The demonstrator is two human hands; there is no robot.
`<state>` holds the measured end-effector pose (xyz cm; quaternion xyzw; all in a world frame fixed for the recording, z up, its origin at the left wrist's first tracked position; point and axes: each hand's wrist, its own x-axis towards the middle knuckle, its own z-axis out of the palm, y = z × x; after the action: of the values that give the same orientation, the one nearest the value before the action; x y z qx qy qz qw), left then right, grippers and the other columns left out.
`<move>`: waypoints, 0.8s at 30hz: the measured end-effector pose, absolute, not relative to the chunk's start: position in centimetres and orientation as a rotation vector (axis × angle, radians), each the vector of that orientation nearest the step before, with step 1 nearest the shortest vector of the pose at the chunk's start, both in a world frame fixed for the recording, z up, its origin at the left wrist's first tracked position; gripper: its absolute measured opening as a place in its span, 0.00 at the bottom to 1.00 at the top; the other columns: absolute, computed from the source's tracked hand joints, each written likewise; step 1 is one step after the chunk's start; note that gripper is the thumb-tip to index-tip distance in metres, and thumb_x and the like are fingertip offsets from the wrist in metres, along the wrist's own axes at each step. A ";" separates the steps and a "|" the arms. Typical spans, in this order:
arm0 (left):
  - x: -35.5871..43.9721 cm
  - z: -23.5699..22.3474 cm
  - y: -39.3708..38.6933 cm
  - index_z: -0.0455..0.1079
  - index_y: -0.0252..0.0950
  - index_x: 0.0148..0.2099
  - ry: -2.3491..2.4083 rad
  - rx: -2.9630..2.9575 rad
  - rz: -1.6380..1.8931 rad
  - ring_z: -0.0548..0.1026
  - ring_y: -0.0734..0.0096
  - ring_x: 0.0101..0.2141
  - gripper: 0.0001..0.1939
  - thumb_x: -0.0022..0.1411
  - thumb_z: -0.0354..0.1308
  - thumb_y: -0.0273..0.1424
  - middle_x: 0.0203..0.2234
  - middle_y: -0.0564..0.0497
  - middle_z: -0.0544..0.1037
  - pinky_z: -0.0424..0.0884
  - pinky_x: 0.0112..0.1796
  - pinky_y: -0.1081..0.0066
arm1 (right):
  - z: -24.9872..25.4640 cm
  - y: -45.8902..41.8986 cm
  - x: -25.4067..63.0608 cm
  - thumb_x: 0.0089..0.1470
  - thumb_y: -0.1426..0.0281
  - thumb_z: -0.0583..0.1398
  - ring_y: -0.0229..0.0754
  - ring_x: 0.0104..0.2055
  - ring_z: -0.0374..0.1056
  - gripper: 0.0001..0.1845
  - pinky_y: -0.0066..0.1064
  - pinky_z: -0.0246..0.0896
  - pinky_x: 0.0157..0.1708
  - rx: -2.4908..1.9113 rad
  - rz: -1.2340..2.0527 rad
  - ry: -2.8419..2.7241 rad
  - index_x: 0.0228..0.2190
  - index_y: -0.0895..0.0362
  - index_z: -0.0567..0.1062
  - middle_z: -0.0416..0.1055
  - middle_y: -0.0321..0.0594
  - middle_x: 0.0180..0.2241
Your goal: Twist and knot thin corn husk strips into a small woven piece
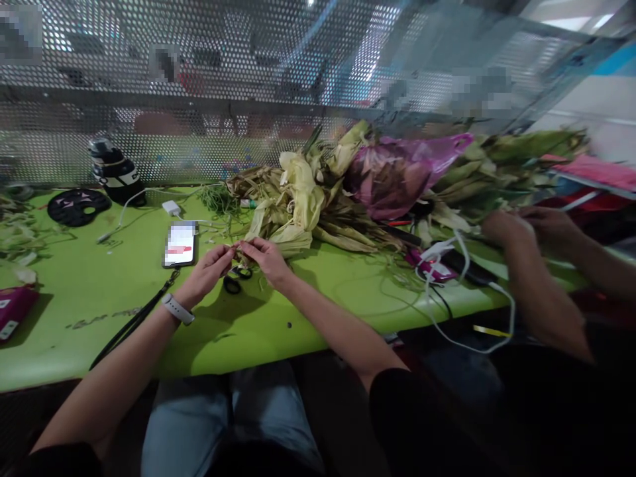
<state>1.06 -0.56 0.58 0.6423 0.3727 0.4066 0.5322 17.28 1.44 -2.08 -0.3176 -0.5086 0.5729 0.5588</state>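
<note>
My left hand (pixel 212 265), with a white band on its wrist, is closed in a pinch over the green table. Against it, fingertips to fingertips, my right hand (pixel 267 260) pinches too. Whatever lies between them is too small to make out. Just beneath the fingers are black-handled scissors (pixel 232 285), partly hidden. Dry corn husks (pixel 301 195) are heaped just beyond my hands, with thin green strands (pixel 218 199) to their left. A phone (pixel 179 245) with a lit screen and a black strap lies beside my left hand.
A pink plastic bag (pixel 382 182) of brown husks stands behind the pile. White cables (pixel 467 258) loop over the table's front edge. At right, a co-worker's hands (pixel 517 228) are among more husks. A dark bottle (pixel 116 175), black fan-shaped item (pixel 74 207) and magenta box (pixel 17 311) are left.
</note>
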 end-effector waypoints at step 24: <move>1.2 -0.3 -0.3 0.69 0.36 0.44 0.896 1.416 1.179 0.56 0.81 0.17 0.18 0.56 0.65 0.41 0.17 0.61 0.61 0.49 0.19 0.78 | -1.9 1.5 17.2 0.40 0.58 0.71 0.30 0.26 0.64 0.16 0.22 0.66 0.26 -0.653 1.334 -1.134 0.29 0.54 0.79 0.74 0.33 0.28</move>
<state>1.16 -0.26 -0.30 0.5906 0.3737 0.4916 0.5195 17.19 1.47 -1.95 -0.2812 -0.4879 0.5740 0.5945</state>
